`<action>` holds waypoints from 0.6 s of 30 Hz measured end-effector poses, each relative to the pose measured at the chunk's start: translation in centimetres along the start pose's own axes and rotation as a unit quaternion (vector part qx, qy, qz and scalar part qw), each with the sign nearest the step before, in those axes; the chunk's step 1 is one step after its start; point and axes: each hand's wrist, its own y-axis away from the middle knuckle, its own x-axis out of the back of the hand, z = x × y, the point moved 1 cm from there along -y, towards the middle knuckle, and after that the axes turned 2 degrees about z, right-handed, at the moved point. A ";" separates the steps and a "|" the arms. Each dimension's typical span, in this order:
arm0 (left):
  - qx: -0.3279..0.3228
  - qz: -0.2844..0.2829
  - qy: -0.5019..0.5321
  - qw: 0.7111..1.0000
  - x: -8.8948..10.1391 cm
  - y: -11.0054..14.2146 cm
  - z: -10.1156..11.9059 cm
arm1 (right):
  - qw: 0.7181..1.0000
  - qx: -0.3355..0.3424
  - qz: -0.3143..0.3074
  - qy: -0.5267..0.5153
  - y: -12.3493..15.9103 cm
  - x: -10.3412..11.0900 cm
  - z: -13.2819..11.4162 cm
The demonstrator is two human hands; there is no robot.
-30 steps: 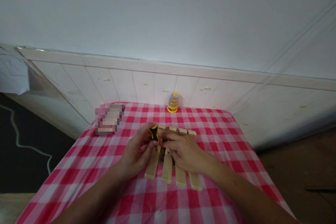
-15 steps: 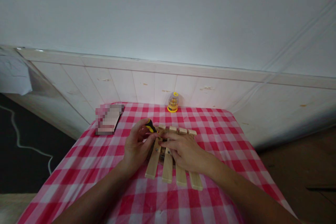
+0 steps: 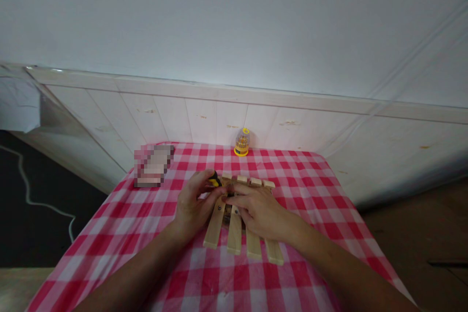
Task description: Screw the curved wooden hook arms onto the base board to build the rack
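My left hand (image 3: 190, 201) is closed around a small screwdriver (image 3: 215, 180) with a black and yellow handle. The tool tilts down toward the upper part of the leftmost wooden slat, and its tip is hidden by fingers. Several pale slats, fanned out with small screws in them, make up a wooden slatted piece (image 3: 234, 239) lying on the cloth. Across its middle lies my right hand (image 3: 261, 209), holding it, with the fingertips close to the screwdriver's tip. The underside of the piece is mostly out of sight.
A red and white checked cloth (image 3: 292, 282) covers the table. Near the wall stands a clear, yellow-based bit case (image 3: 242, 143). A blurred-out flat object, perhaps a phone (image 3: 155, 165), lies at the back left. White panelling (image 3: 201, 117) borders the table's far edge.
My left hand has shifted slightly right, and its fingers now cover more of the screwdriver's handle. My right hand and the wooden piece stay nearly in place.
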 end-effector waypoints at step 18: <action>0.025 -0.047 0.042 0.998 0.1 -0.4 0.9 | 1.000 0.011 0.010 0.015 -0.1 0.1 -0.1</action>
